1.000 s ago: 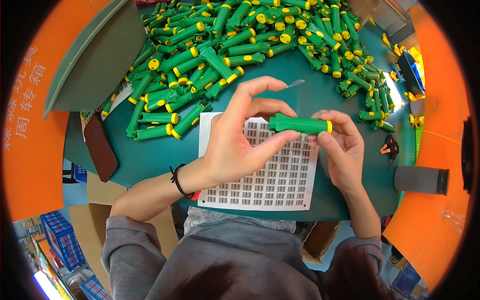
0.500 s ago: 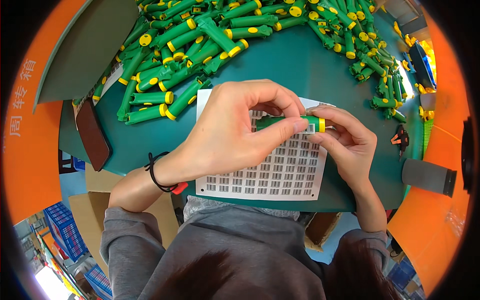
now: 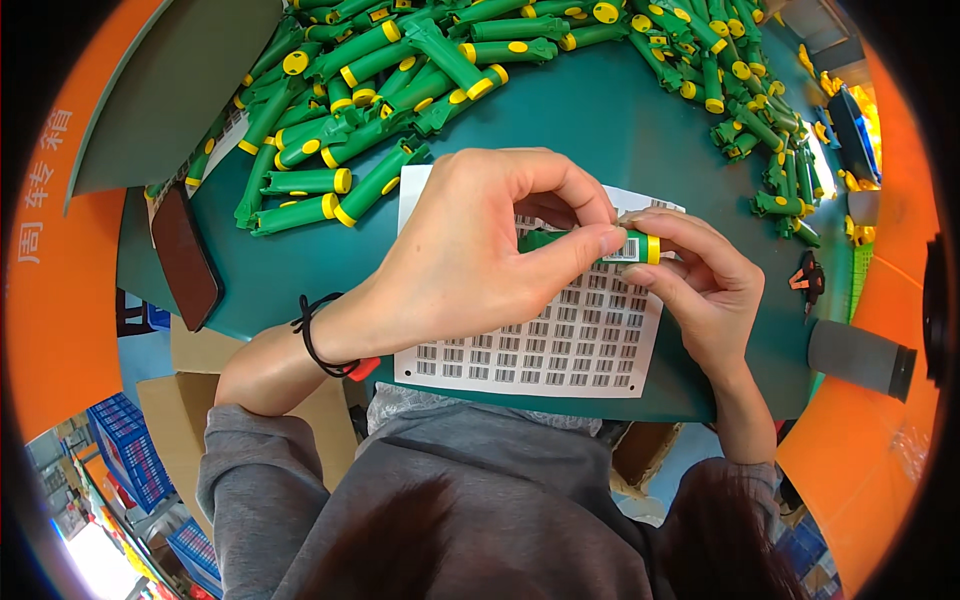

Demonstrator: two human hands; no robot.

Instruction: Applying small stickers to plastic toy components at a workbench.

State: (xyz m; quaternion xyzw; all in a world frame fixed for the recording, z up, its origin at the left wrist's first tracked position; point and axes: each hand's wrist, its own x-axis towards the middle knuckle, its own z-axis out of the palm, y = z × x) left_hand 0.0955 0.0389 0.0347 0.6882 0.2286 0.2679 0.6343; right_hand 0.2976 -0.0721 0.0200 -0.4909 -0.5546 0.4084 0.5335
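A green tube with a yellow end (image 3: 653, 249) is held level between both my hands above a white sheet of barcode labels (image 3: 520, 375). One small barcode label (image 3: 627, 250) lies on the tube's side near the yellow end. My left hand (image 3: 505, 240) pinches the tube's left part, its thumb along the label's edge. With thumb and fingertips, my right hand (image 3: 705, 275) grips the yellow end. The tube's far left part is partly hidden behind my left hand.
Piles of similar green tubes (image 3: 450, 60) cover the back of the green table (image 3: 590, 120), with more at the back right (image 3: 760, 130). A dark brown flat case (image 3: 187, 265) lies at the left edge. A grey cup (image 3: 860, 358) lies at the right, near a small black-and-orange tool (image 3: 806, 283).
Both hands and the tube have shifted slightly right. My left thumb has slid or turned, and more of the label shows on the tube.
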